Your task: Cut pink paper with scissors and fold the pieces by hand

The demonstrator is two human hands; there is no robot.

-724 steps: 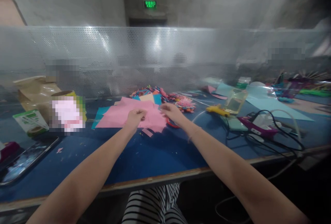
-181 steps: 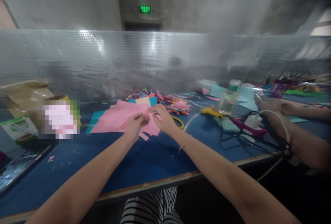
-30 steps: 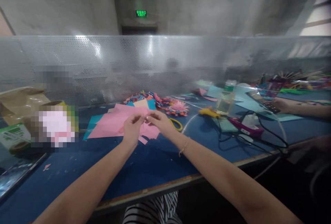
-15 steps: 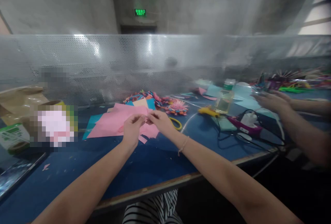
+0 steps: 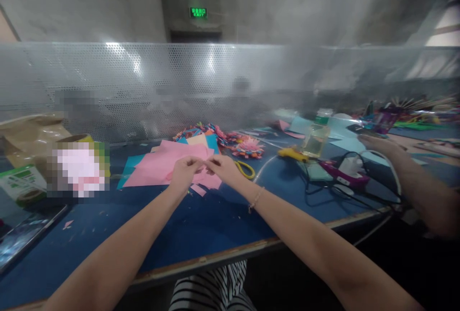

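Note:
My left hand (image 5: 186, 169) and my right hand (image 5: 224, 169) meet over a pile of pink paper sheets (image 5: 153, 163), thumbs and fingers pinched close together. Between the fingertips there seems to be a small piece of pink paper, mostly hidden and hard to part from the sheets behind. Cut pink strips (image 5: 198, 190) lie just below my hands. Blue paper (image 5: 126, 173) sticks out from under the pile at left. A yellow scissors handle (image 5: 246, 169) rests to the right of my right hand. Fringed paper flowers (image 5: 248, 148) lie behind it.
On the right are a yellow glue gun (image 5: 293, 153), a bottle of yellowish liquid (image 5: 316, 141), and a purple power strip (image 5: 350, 179) with cables. A co-worker's hand (image 5: 384, 148) is beyond them. A phone-like device (image 5: 27, 241) and brown bag (image 5: 34, 141) lie left. A perforated screen (image 5: 201, 76) stands behind.
The view has shifted slightly, so things on the table sit a little further right. My hands stay pinched together in nearly the same place. The co-worker's hands at right have moved.

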